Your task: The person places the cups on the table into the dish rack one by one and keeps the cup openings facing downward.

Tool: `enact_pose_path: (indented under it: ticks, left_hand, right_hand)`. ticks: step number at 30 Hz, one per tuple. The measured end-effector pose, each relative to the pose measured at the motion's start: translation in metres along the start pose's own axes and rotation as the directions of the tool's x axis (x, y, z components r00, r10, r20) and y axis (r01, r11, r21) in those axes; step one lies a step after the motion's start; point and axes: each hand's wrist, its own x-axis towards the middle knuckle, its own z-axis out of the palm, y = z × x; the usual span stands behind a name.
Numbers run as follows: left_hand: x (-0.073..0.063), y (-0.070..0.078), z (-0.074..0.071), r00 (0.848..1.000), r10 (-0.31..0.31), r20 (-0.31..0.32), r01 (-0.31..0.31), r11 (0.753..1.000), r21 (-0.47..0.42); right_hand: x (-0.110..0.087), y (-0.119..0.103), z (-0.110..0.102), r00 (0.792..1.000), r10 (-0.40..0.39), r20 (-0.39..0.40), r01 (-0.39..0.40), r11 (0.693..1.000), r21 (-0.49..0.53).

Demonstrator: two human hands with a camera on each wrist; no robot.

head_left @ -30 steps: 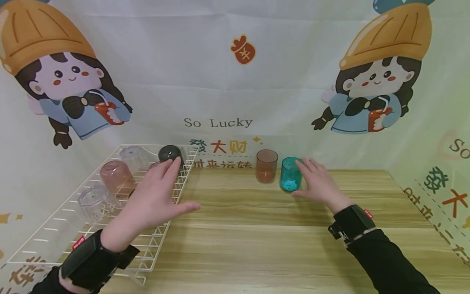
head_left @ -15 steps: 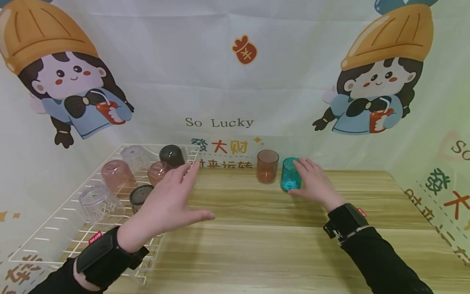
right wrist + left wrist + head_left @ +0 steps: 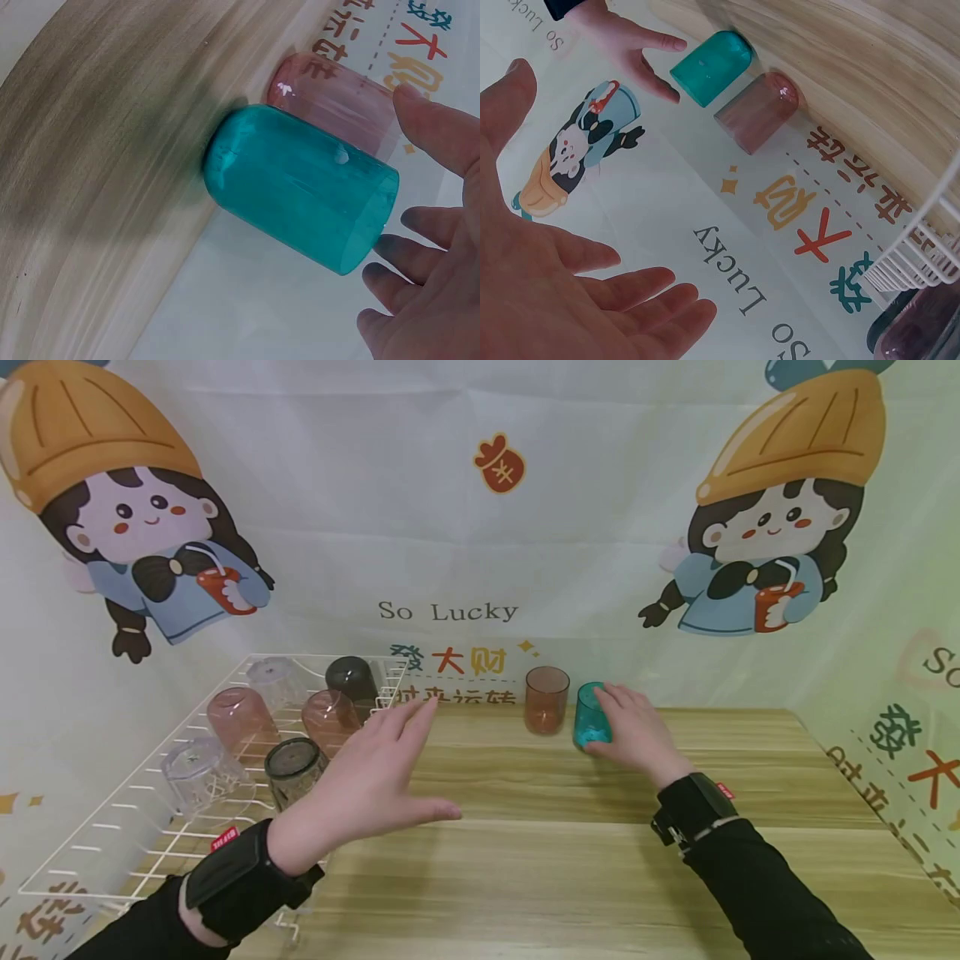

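Observation:
A teal glass (image 3: 589, 717) stands upright at the back of the wooden table, just right of a reddish-brown glass (image 3: 546, 700). My right hand (image 3: 636, 735) is at the teal glass's right side, thumb and fingers spread. In the right wrist view, the fingertips (image 3: 386, 246) lie near the rim of that glass, with the thumb apart from it. My left hand (image 3: 367, 785) hovers over the right edge of a white wire rack (image 3: 157, 860), fingers extended and thumb pointing right. Nothing is in it. Behind it, a dark grey glass (image 3: 294, 768) sits upside down on the rack.
More glasses rest upside down on the rack: a pink glass (image 3: 242, 718), another pink glass (image 3: 328, 718), a black glass (image 3: 351, 678), a clear glass (image 3: 198, 772) and a second clear glass (image 3: 273, 681). A printed cloth (image 3: 450, 543) hangs right behind the table.
My left hand has moved right, away from over the rack's glasses, uncovering the dark grey and pink ones. My right hand has shifted slightly left, closer around the teal glass.

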Motion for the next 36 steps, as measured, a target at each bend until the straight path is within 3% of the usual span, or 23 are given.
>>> enact_pose_path:
  ticks: [18,27,36]
  left_hand:
    - [0.009,0.018,0.01,0.997,0.073,0.025,-0.074,0.997,0.037]
    - [0.012,0.028,0.012,0.996,0.058,0.062,-0.058,0.998,0.002]
    - [0.014,0.033,0.016,0.994,0.082,0.067,-0.081,0.996,-0.027]
  right_hand:
    - [0.012,-0.002,0.018,0.998,0.01,-0.064,-0.009,1.0,0.016]
    - [0.014,-0.002,0.025,0.999,-0.011,-0.054,0.008,0.999,-0.051]
    - [0.014,0.001,0.028,0.989,-0.037,-0.141,0.024,0.995,-0.094]
